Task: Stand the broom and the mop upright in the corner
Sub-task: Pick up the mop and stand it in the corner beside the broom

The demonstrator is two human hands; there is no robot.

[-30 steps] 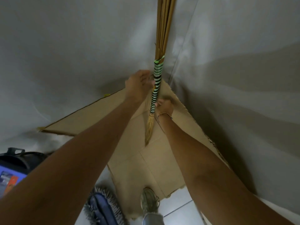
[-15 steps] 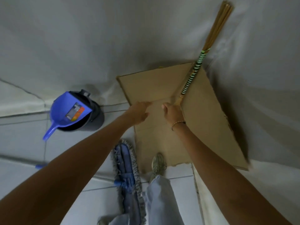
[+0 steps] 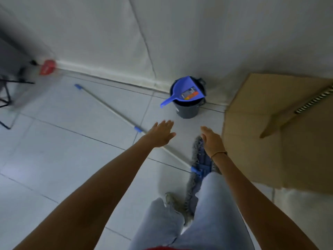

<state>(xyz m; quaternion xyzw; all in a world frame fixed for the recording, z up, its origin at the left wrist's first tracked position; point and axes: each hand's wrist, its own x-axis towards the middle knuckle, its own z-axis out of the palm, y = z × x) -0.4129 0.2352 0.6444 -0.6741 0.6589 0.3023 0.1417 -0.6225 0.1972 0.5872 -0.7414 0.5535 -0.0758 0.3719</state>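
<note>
1. On a pale tiled floor beside a white wall, a person reaches forward with both bare arms over a mop that lies flat.
2. The left hand hangs spread and empty above the mop's long metal handle, which runs away across the tiles to the upper left; the grip holds nothing.
3. The right hand is likewise open, fingers loosely extended, just above the blue, fringed mop head near the person's feet; it does not appear to touch it.
4. At the far right edge, the broom shows only as a striped handle section slanting up and out of view over a sheet of cardboard; its top and where it rests are out of view, so whether it stands securely cannot be told.
5. A dark bucket with a blue dustpan laid across its rim sits against the wall between mop and cardboard.
6. By this reading, 1 of 2 items looks placed, and the mop is not yet lifted: it remains to be gripped, raised and stood in the corner.
</note>
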